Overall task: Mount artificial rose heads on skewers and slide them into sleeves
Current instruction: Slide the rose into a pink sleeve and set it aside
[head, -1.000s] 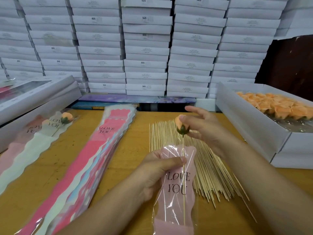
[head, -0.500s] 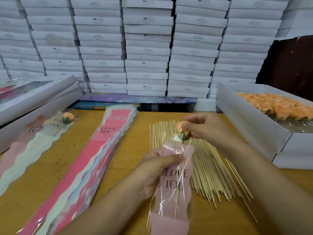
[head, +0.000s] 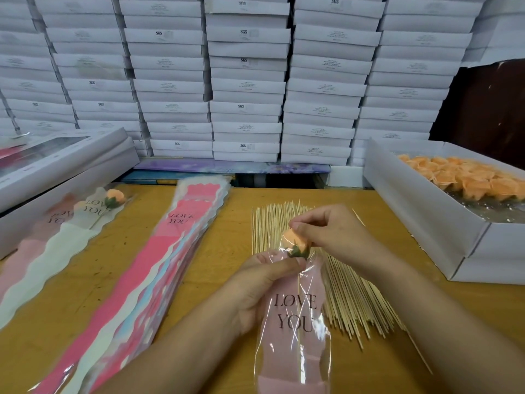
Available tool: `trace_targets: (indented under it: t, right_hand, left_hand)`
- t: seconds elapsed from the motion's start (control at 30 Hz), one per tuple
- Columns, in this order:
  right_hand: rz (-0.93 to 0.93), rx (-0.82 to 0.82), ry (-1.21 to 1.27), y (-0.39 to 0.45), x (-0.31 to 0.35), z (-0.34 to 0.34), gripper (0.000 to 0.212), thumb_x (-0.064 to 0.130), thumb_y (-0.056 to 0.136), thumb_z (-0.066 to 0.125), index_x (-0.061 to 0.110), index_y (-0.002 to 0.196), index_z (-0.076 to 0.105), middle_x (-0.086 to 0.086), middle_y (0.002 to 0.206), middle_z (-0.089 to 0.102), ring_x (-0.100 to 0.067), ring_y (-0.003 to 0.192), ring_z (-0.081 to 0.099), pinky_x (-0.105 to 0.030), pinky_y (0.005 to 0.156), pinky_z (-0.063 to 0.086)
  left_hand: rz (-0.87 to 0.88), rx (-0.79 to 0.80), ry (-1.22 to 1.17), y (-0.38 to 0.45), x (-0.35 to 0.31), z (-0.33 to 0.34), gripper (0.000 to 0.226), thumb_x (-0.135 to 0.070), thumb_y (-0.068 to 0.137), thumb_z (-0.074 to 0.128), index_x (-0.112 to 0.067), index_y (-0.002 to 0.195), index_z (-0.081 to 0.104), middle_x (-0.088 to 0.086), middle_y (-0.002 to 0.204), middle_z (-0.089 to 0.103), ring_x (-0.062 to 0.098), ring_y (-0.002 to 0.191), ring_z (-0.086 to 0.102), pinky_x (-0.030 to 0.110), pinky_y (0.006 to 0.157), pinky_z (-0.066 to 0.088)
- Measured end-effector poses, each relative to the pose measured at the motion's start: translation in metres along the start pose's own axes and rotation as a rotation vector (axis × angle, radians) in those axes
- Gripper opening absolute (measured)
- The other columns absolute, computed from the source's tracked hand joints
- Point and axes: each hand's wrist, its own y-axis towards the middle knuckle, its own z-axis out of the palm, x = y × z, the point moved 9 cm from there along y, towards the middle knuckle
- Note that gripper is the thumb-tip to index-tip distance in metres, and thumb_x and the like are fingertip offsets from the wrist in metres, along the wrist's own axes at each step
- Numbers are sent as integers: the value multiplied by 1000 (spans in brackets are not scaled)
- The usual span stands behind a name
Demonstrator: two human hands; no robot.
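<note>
I see my left hand (head: 257,282) pinching the pink sleeve (head: 295,322) mouth; just above those fingers, my right hand (head: 326,231) grips the rose head (head: 295,241).

Peach rose head (head: 294,242), green base; pink sleeve (head: 295,322), dark "LOVE YOU" print; pale skewers (head: 352,297); white boxes (head: 247,81); yellow-brown table (head: 93,280).

left hand (head: 257,285) grips sleeve (head: 295,331) mouth; right hand (head: 329,231) pinches rose head (head: 294,243) | skewer (head: 297,302) inside sleeve
</note>
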Motion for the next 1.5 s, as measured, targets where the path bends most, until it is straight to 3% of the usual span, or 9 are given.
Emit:
trace_targets:
  t: [0.27,0.47,0.6,0.7,0.8,0.9,0.97,1.2,1.5]
  right_hand:
    - [31,10,14,-1,-3,3,24,28,96,62,31,80,80,19,92,76,5,86,68,-31,92,52]
    - [62,47,-11,-7,-7,4,38,56,97,48,33,90,78,4,93,76,-5,92,69,-40,101,47]
    - [83,101,-15,-11,-5,8,37,55,97,47,36,90,78,10,93,75,-2,96,67,-45,107,43]
    - [53,85,-3,-11,1,6,27,39,100,51,31,96,76,22,92,73,10,95,64,-43,108,43]
    - [14,29,12,-8,6,1,25,36,100,50,27,102,73,14,83,75,9,93,64,-42,108,43]
    - [19,41,15,-7,6,3,26,37,101,49,29,104,73,8,82,75,2,97,65,-43,109,42]
    - [27,46,17,-7,5,4,25,36,100,49,31,102,74,2,87,76,-2,102,65,-45,110,41]
    - [40,151,6,-9,9,13,22,38,101,50,32,104,70,6,87,77,3,100,65,-48,113,37]
    - [58,199,-22,-9,6,21,24,44,99,49,34,101,71,8,83,76,5,104,63,-47,112,37]
  left_hand:
    - [11,51,-47,0,-5,4,13,-12,74,79,-13,86,75,12,80,74,20,60,69,26,54,56]
    - [19,52,-7,-1,-8,2,16,-17,67,81,-14,82,77,10,76,74,19,57,69,26,52,56]
    - [17,43,10,0,-7,-1,11,-19,66,80,-25,58,76,7,73,74,17,57,69,26,54,56]
    - [16,31,-6,2,-5,-3,22,-18,69,82,-17,89,74,12,84,75,20,63,70,30,59,57]
    - [8,29,-12,0,-6,-2,40,-15,77,79,-7,115,68,16,92,73,23,68,70,32,61,58]
    - [9,55,-19,2,-5,-2,51,-15,84,75,-2,132,60,22,107,68,29,81,66,41,81,56]
    - [11,79,-24,2,-6,1,48,-14,86,73,0,130,61,23,110,65,29,82,65,41,82,56]
    - [1,12,-41,3,-5,-8,28,-11,76,82,-14,96,62,12,83,76,24,64,72,32,57,59]
    - [34,83,-35,2,-8,0,24,-12,75,80,-13,98,76,14,89,77,21,68,74,28,56,58]
